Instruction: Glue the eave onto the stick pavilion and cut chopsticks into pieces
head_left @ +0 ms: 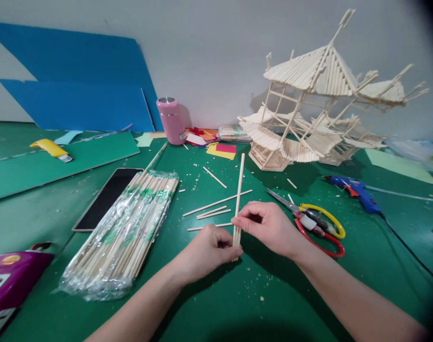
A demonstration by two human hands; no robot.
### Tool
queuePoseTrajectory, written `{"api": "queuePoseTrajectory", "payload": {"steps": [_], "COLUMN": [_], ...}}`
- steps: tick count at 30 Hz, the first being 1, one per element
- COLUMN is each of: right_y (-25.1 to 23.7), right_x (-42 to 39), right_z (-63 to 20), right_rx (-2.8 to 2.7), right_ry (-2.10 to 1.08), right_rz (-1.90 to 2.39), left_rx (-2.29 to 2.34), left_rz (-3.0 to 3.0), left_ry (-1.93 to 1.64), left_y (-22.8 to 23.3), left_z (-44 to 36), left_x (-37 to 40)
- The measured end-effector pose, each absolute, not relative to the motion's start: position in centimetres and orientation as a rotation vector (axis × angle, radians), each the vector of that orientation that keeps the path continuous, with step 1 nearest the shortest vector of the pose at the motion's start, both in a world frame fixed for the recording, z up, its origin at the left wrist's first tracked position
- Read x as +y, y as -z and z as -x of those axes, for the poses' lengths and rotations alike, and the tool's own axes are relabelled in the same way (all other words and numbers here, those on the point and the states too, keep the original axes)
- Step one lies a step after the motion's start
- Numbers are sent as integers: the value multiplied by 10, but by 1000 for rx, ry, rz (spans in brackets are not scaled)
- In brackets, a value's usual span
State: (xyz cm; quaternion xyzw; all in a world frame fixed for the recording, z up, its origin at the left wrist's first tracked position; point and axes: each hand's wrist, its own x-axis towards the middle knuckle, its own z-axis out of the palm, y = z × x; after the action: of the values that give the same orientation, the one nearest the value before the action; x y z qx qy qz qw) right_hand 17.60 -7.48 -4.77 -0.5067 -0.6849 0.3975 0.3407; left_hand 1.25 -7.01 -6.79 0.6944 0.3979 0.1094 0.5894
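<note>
Upright in front of me stands a long wooden chopstick (241, 183), with at least one shorter cut piece alongside its lower part. My left hand (207, 251) is closed around the bottom ends of these sticks, thumb and fingers pinching them. Higher up, my right hand (268, 225) pinches the sticks between thumb and fingertips; its fingers partly hide what they grip. Several loose chopstick pieces (216, 204) lie on the green table just beyond my hands. To the right of my right hand are scissors (318, 225) with yellow and red handles.
A plastic-wrapped chopstick pack (131, 232) overlaps a dark phone (104, 199) on the left. A stick-built pavilion model (309, 76) stands at the back right. Also around are a blue glue gun (359, 192), pink cup (171, 121), yellow cutter (51, 148) and purple power strip (17, 280).
</note>
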Motion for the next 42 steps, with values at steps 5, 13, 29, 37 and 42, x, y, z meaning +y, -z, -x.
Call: {"api": "queuePoseTrajectory", "payload": {"steps": [5,13,29,37,42], "right_y": [54,58,53,59,63], "right_x": [-59,-59,-65,-73,-74], "right_z": [-180,-183,-180,-182,-180], "right_rx": [-1584,-1487,-1581,-1622,-1687], "right_ry": [-1392,-1472,-1309,-1242,-1127], "right_rz": [1392,1401,1315,1264,1310], "left_rx": [842,814,849,805,847], "left_rz": [-1379,-881,-669,-663,-583], "left_ry": [-264,-409,-680,-642,-648], "left_y": [65,62,66,66,66], "left_z": [-12,-21,-44,-38,-38], "left_x": [-69,-73,-77,-82,-82]}}
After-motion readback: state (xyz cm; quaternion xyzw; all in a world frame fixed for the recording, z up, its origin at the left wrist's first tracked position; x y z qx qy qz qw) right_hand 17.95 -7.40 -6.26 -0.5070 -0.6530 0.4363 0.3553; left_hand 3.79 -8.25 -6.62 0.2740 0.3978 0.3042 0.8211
